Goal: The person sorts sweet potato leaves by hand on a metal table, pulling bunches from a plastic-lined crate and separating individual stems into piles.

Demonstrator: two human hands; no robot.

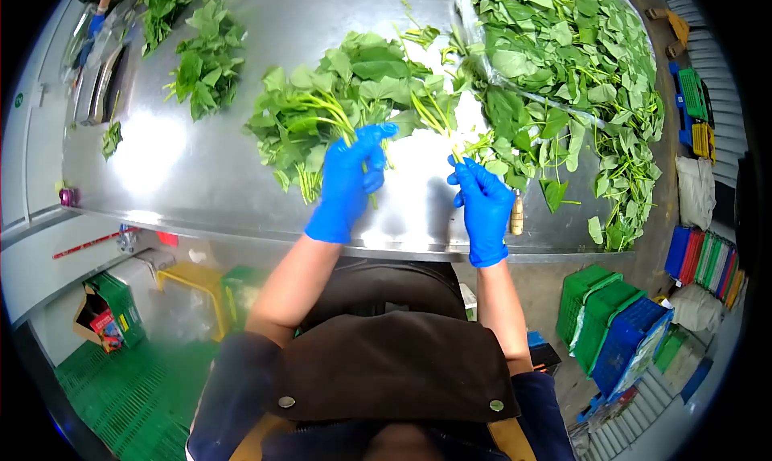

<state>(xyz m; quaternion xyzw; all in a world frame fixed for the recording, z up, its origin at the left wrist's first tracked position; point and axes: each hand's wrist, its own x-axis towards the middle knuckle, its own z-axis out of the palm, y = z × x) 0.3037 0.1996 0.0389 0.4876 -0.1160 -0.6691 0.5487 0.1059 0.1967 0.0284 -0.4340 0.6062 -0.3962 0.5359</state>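
My left hand (348, 178), in a blue glove, is closed around the pale stems of a leafy green bunch (354, 71) over the metal table. To its right, my right hand (482, 197), also gloved in blue, pinches the stem ends of a few leafy sprigs (434, 114). The leaves of both overlap, so where one ends is hard to tell. A large heap of loose greens (563, 51) lies at the right, partly on clear plastic. Beside my right hand, a small wooden-handled tool (517, 213) rests near the table's front edge.
Leafy bunches (211, 59) lie on the metal table (273, 212) at the left. Another person's gloved hand (97, 23) shows at the upper left, near stacked dark trays or bags (98, 87). Green and blue crates (599, 320) stand on the floor at the right.
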